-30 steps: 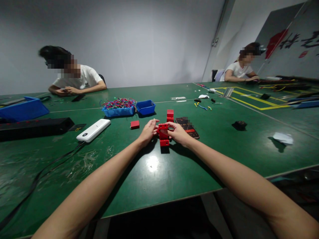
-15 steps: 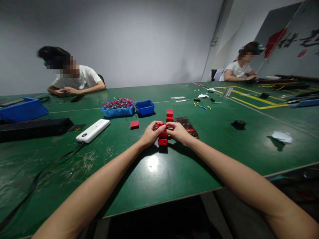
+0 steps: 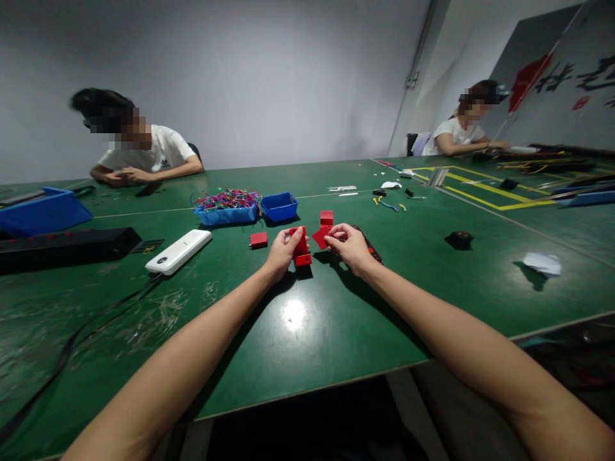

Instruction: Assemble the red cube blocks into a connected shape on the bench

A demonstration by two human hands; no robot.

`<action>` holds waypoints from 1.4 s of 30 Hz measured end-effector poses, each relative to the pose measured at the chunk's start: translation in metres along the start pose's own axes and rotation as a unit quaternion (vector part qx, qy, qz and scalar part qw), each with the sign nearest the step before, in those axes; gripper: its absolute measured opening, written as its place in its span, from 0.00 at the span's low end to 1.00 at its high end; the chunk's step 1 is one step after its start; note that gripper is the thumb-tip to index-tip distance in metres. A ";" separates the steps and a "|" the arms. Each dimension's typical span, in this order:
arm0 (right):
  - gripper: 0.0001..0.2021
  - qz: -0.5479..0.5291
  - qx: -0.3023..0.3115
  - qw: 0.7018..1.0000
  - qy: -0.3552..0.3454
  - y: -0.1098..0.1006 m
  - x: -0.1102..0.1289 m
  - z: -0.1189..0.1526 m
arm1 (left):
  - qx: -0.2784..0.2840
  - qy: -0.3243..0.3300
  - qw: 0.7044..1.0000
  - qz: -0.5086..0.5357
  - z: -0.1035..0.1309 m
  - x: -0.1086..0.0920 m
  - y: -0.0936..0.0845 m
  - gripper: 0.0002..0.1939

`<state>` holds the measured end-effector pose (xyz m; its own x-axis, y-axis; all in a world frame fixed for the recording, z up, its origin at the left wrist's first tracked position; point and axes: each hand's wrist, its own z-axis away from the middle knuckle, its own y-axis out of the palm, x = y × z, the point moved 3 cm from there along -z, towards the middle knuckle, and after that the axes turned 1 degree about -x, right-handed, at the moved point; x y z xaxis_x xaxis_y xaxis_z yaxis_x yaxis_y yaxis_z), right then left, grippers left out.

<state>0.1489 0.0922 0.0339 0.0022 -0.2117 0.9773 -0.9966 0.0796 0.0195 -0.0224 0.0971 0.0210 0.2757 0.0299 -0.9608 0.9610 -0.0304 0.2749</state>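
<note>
My left hand (image 3: 282, 251) grips a red block assembly (image 3: 301, 246), held upright a little above the green table (image 3: 230, 282). To its right, my right hand (image 3: 350, 248) pinches a small red block (image 3: 321, 238) between thumb and fingers, apart from the assembly. Behind that block another red piece (image 3: 327, 218) stands on the table. A single red block with metal prongs (image 3: 258, 240) lies left of my left hand. The dark phone (image 3: 372, 251) is partly hidden behind my right hand.
Two blue bins stand beyond my hands, one full of coloured wires (image 3: 228, 200), the other a smaller bin (image 3: 280, 207). Left lie a white power bank (image 3: 179, 251) with a cable and a black bar (image 3: 67, 250). Two people sit across the table.
The red pieces between my hands have come apart; my left hand moved left with the assembly, my right hand moved slightly right with one block. The far-right person's arm has reached further right.
</note>
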 end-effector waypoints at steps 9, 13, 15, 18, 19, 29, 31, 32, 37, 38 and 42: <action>0.19 -0.130 0.039 0.988 0.068 0.009 0.004 0.005 | 0.006 -0.015 1.000 -0.011 0.002 -0.001 0.003 0.21; 0.14 -0.159 0.075 0.980 0.095 0.012 0.004 0.006 | 0.011 -0.014 1.000 -0.009 0.001 0.001 0.002 0.20; 0.16 -0.171 0.081 0.977 0.094 0.012 0.005 0.007 | 0.011 -0.012 1.000 -0.010 0.001 0.001 0.001 0.19; 0.16 -0.172 0.075 0.979 0.077 0.012 0.007 0.006 | 0.012 -0.015 1.000 -0.010 0.000 0.001 0.001 0.20; 0.15 -0.169 0.072 0.980 0.073 0.012 0.007 0.006 | 0.013 -0.016 1.000 -0.009 0.000 0.001 0.001 0.20; 0.14 -0.231 0.075 0.961 0.133 0.013 0.010 0.006 | 0.011 -0.017 1.000 -0.009 0.002 0.000 0.003 0.22; 0.15 -0.256 0.078 0.951 0.155 0.012 0.009 0.005 | 0.012 -0.014 1.000 -0.009 0.002 0.000 0.003 0.22; 0.15 -0.264 0.078 0.948 0.160 0.011 0.009 0.004 | 0.013 -0.014 1.000 -0.010 0.003 -0.001 0.003 0.22; 0.14 -0.267 0.094 0.946 0.157 0.009 0.009 0.002 | 0.014 -0.014 1.000 -0.012 0.003 -0.001 0.003 0.21; 0.12 -0.265 0.098 0.946 0.158 0.009 0.010 0.003 | 0.013 -0.014 1.000 -0.012 0.003 -0.001 0.003 0.21; 0.07 -0.258 0.085 0.949 0.158 0.011 0.009 0.003 | 0.012 -0.013 1.000 -0.014 0.002 0.000 0.003 0.21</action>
<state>0.1379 0.0879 0.0417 0.4922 0.1253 0.8614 -0.8544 -0.1198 0.5056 -0.0196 0.0948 0.0215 0.2486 0.0043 -0.9686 0.9673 -0.0540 0.2480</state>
